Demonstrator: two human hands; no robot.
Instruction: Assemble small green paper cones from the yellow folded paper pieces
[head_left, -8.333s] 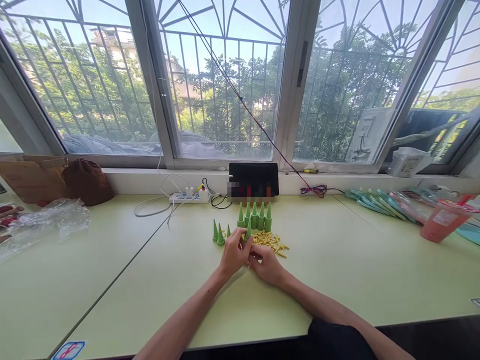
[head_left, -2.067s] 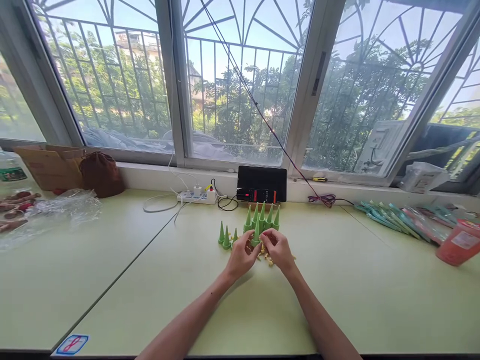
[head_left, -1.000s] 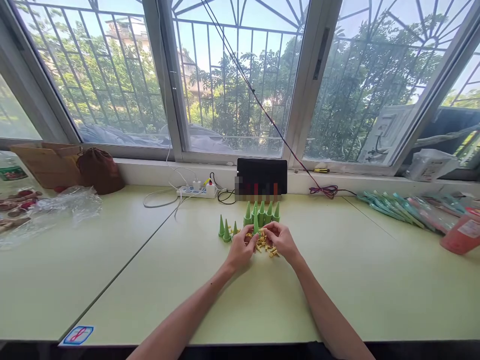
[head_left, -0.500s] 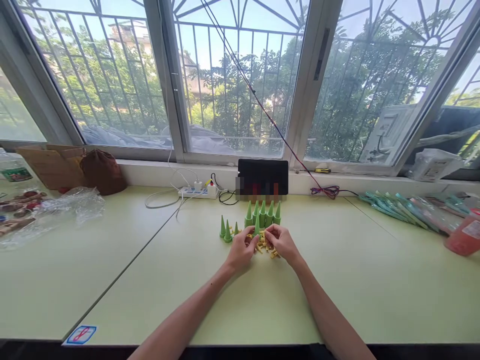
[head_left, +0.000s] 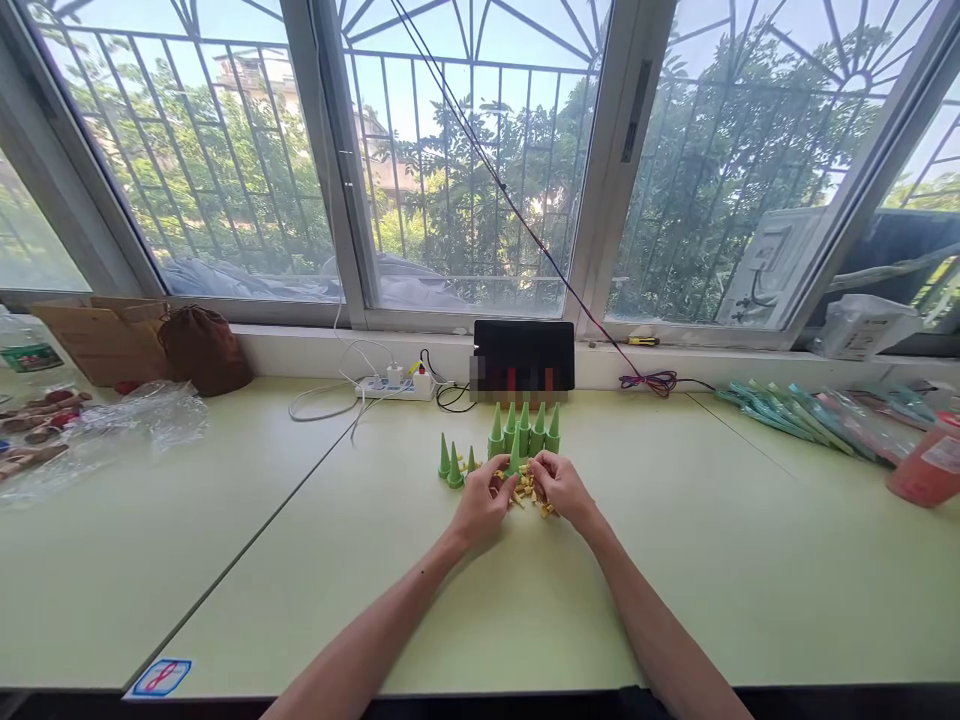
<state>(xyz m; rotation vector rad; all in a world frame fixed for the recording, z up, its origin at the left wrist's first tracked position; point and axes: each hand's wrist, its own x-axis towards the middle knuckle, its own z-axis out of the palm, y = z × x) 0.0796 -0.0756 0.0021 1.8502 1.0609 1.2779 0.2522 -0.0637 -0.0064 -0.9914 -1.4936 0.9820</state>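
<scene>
My left hand (head_left: 484,497) is closed round the lower part of a green cone (head_left: 514,458), which stands upright between my hands. Just right of it, my right hand (head_left: 562,488) has its fingers pinched together; anything between the fingertips is too small to make out. Small yellow pieces (head_left: 528,492) lie scattered on the table under and between both hands. Behind them several green cones (head_left: 525,432) stand close together in a group. Left of my left hand are smaller green cones (head_left: 454,470).
A black tablet (head_left: 523,358) leans at the wall behind the cones. Left of it lies a power strip (head_left: 394,385) with cables. Plastic wrap (head_left: 172,415) and a brown bag (head_left: 204,350) are far left; a red container (head_left: 926,465) and plastic packets (head_left: 795,415) are at the right.
The view has shifted slightly. Both hands stay in nearly the same place, with my left hand still at the green cone.
</scene>
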